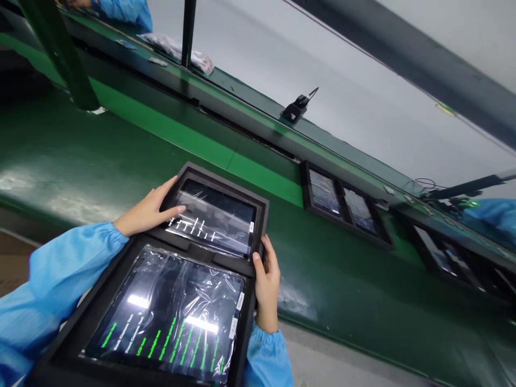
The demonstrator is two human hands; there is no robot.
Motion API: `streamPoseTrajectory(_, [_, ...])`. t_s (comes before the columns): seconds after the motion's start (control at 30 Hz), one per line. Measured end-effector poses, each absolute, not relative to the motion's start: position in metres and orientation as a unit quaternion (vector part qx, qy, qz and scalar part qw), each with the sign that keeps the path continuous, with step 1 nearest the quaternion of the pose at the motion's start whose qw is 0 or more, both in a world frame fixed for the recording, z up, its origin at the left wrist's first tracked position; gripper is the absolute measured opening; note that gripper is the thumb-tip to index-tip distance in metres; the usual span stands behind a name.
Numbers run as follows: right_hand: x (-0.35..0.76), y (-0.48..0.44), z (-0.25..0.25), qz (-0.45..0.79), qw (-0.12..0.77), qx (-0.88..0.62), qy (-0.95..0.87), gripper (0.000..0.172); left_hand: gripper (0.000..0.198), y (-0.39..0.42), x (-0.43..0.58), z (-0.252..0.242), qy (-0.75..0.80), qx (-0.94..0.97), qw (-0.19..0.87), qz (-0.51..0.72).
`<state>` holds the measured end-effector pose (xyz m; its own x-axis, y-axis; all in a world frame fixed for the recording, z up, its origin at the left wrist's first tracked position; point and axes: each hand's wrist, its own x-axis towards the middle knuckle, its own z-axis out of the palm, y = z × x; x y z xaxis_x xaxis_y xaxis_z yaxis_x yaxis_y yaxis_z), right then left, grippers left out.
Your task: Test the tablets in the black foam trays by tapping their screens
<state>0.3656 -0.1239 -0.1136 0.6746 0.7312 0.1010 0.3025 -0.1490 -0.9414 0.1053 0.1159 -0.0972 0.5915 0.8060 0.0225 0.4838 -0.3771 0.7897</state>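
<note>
A black foam tray [209, 262] is between my two hands, tilted toward me over the bench's near edge. Two tablets lie in its compartments. The far tablet [226, 215] shows a few white text lines. On the larger-looking near tablet [161, 290], under wrinkled clear film, run several green and white text lines. My left hand [151, 209] grips the tray's left edge, its thumb reaching over the far tablet. Around the right edge wraps my right hand [267, 279], thumb on top; its fingers are partly hidden.
More black trays with tablets stand along the green bench [342, 279], such as this tray [342, 201] and a farther one [447, 258]. A small black device [296, 109] sits on the raised shelf. Blue sleeves of other people [124, 12] show at both sides. A green post [60, 54] rises at left.
</note>
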Motion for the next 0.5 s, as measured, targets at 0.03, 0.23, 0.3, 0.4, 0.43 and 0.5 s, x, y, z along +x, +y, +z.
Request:
streamPoseTrajectory(0.03, [0.366,-0.124,-0.114,0.195,0.550,-0.732,-0.351,0.048,0.094,0.114,0.102,-0.100,0.404,0.788,0.408,0.224])
streamPoseTrajectory(0.23, [0.362,-0.130,-0.114,0.206,0.563,-0.728,-0.333,0.050,0.077,0.075,0.069,-0.106,0.433,0.729,0.468,0.250])
streamPoseTrajectory(0.3, [0.359,-0.133,-0.113,0.205,0.565,-0.734,-0.315,0.051,0.074,0.054,0.053,-0.106,0.451,0.719,0.471,0.240])
streamPoseTrajectory(0.4, [0.355,-0.134,-0.112,0.199,0.569,-0.744,-0.287,0.053,0.071,0.021,0.026,-0.112,0.483,0.713,0.460,0.215])
streamPoseTrajectory(0.43, [0.355,-0.134,-0.112,0.198,0.570,-0.746,-0.281,0.053,0.070,0.011,0.016,-0.116,0.490,0.716,0.453,0.204])
streamPoseTrajectory(0.5, [0.353,-0.133,-0.112,0.195,0.569,-0.751,-0.273,0.054,0.072,-0.010,-0.002,-0.126,0.494,0.729,0.438,0.182])
